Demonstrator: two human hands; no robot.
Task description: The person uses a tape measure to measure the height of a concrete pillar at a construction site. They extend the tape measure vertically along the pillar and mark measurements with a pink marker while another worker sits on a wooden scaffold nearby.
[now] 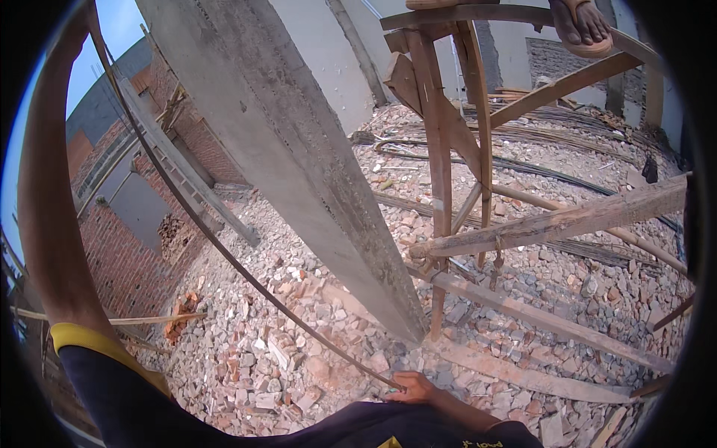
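A long, thin brown strip (231, 257) slants from the upper left down to the bottom middle; whether it is wood or metal I cannot tell. My right hand (415, 388) is closed around its lower end, low in front of my body. High at the left, my raised left hand (72, 21) meets the strip's upper end, though most of its fingers are cut off by the view's edge. Just beyond the strip stands a grey concrete column (299, 149), which looks tilted in this view. The strip passes in front of the rubble and appears apart from the column.
Broken brick rubble (291, 366) covers the ground. A wooden trestle (441, 149) stands right of the column, with a person's sandalled foot (586, 30) on top. Wooden poles (567, 220) cross at the right. Steel bars (553, 175) lie behind; a brick wall (123, 261) is at left.
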